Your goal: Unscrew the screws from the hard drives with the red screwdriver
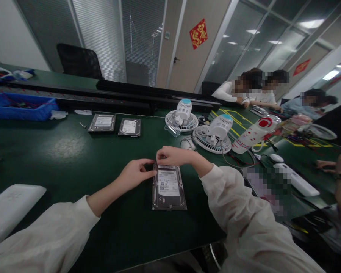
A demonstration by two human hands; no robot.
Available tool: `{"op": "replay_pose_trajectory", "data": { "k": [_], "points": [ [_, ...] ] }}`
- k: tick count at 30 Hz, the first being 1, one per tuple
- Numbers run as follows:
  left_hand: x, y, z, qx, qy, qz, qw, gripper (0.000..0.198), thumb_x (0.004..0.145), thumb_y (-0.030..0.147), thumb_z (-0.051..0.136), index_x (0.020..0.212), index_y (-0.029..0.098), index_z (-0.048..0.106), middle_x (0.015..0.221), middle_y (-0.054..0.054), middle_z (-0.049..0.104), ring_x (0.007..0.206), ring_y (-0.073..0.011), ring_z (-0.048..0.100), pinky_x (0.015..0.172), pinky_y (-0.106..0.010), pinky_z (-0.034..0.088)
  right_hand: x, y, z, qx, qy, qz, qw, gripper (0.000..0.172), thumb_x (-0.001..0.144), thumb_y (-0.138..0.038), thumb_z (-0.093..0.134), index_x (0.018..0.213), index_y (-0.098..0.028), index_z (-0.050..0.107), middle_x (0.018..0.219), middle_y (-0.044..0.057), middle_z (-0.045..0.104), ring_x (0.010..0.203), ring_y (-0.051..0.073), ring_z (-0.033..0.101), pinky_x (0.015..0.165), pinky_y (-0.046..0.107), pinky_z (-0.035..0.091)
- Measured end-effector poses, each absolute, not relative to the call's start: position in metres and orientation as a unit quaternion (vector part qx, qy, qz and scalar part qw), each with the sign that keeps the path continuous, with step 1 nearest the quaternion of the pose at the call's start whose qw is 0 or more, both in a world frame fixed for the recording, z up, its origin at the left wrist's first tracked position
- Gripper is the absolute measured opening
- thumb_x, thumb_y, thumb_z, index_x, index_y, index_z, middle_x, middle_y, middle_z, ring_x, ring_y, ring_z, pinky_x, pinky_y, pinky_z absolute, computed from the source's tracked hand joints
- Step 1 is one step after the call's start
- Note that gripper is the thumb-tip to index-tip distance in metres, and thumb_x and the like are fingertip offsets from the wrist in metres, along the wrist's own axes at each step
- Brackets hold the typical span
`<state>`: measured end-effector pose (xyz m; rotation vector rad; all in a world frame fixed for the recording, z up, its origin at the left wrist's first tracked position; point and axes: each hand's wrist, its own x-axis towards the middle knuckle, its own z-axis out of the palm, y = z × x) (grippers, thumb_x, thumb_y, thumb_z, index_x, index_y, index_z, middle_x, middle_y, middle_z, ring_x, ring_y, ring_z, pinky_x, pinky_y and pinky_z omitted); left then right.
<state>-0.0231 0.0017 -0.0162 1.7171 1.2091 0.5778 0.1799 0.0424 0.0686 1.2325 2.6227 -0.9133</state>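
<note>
A hard drive (169, 185) with a white printed label lies flat on the green table in front of me. My left hand (135, 174) grips its upper left edge, the thumb on the side and the fingers at the far corner. Over the far end of the drive, my right hand (174, 156) is closed in a pinch, its fingertips close to the left corner. Whatever that pinch holds, if anything, is hidden by the fingers. The far end of the drive is partly covered by my right hand.
Two more hard drives, one (102, 123) and another (129, 127), lie farther back. A blue bin (22, 107) stands at the left. White fans (213, 136), a patterned bottle (255, 132) and cables are at the right. A white case (14, 208) sits near left. Several people sit beyond.
</note>
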Motion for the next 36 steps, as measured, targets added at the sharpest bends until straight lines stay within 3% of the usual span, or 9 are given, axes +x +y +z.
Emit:
{"op": "replay_pose_trajectory", "data": {
  "k": [13, 36],
  "points": [
    [-0.025, 0.004, -0.021, 0.696, 0.485, 0.244, 0.471, 0.061, 0.081, 0.049, 0.076, 0.133, 0.017, 0.072, 0.069, -0.001, 0.072, 0.062, -0.0186, 0.062, 0.058, -0.029, 0.042, 0.163, 0.052, 0.064, 0.414, 0.862, -0.279, 0.086, 0.017, 0.092, -0.017, 0.058, 0.083, -0.009, 0.071, 0.078, 0.005, 0.071, 0.065, 0.009, 0.055, 0.062, 0.022, 0.039],
    [-0.025, 0.003, -0.016, 0.697, 0.482, 0.234, 0.477, 0.059, 0.083, 0.048, 0.075, 0.134, 0.018, 0.071, 0.071, -0.001, 0.072, 0.062, -0.0180, 0.061, 0.059, -0.029, 0.040, 0.163, 0.055, 0.057, 0.470, 0.820, -0.324, 0.025, 0.014, 0.089, -0.018, 0.067, 0.080, -0.010, 0.073, 0.077, 0.004, 0.072, 0.068, 0.010, 0.061, 0.064, 0.021, 0.044]
  ]
}}
